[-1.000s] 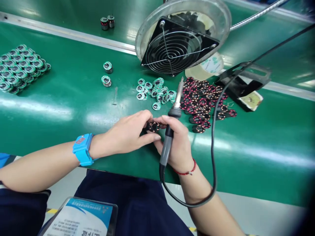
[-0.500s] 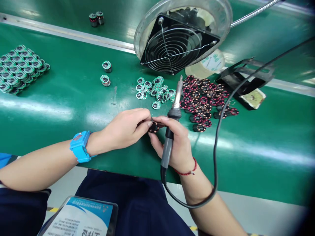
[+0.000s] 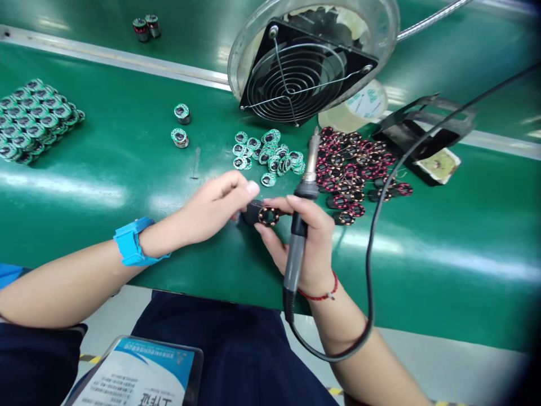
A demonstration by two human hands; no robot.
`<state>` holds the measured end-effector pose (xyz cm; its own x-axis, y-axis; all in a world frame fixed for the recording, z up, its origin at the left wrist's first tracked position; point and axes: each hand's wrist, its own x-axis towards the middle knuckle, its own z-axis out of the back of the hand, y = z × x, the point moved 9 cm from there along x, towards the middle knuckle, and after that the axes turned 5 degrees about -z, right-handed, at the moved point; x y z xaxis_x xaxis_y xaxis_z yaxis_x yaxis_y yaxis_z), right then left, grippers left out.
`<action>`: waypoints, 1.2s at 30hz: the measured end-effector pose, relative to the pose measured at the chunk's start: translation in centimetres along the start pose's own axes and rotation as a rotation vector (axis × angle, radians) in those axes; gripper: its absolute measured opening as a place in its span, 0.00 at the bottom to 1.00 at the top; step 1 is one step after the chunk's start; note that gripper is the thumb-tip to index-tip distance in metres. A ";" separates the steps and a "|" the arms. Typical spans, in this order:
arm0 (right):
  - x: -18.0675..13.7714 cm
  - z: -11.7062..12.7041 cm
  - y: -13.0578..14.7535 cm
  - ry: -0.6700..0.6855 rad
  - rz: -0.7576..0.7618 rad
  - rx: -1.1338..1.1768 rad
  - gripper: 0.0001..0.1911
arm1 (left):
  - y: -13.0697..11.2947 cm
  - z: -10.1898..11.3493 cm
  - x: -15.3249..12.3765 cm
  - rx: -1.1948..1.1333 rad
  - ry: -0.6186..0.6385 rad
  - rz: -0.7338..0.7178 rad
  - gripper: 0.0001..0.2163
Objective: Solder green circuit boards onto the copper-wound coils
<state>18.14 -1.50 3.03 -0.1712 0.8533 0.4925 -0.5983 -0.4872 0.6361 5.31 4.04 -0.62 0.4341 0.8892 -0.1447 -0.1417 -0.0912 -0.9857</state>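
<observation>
My right hand (image 3: 310,239) grips a soldering iron (image 3: 301,217) with its tip pointing away from me, and its thumb and fingers also pinch a small black part with a copper coil (image 3: 266,215). My left hand (image 3: 215,207), with a blue wrist strap (image 3: 130,243), sits just left of that part; its fingers are loosely curled and touch the part's left end. Behind the hands lie a heap of small round green circuit boards (image 3: 270,157) and a heap of red and copper coil parts (image 3: 353,169).
A black fan in a clear round hood (image 3: 304,67) stands at the back on the green mat (image 3: 105,180). A black iron stand with a sponge (image 3: 426,144) is at right, a tape roll (image 3: 359,107) behind. More green boards (image 3: 34,118) are stacked far left. A laminated sheet (image 3: 139,375) lies on my lap.
My left hand has loosened and slid slightly left and up off the coil part. My right hand has shifted a little right with the iron, and the coil part now shows more plainly.
</observation>
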 end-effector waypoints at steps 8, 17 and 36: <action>-0.3 -1.5 0.2 0.146 0.028 -0.109 0.24 | -1.3 -1.4 -0.5 0.328 0.120 -0.139 0.07; 0.2 -0.4 0.2 0.046 -0.006 0.121 0.27 | -0.3 0.4 0.2 -0.111 -0.040 -0.018 0.07; 0.0 -0.6 0.0 0.020 -0.081 0.042 0.31 | 0.5 -0.8 0.2 -0.211 -0.049 0.061 0.08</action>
<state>17.72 -1.40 2.67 -0.1393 0.8933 0.4273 -0.5779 -0.4238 0.6975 6.04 3.81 -1.25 0.3860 0.8993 -0.2056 0.0252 -0.2331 -0.9721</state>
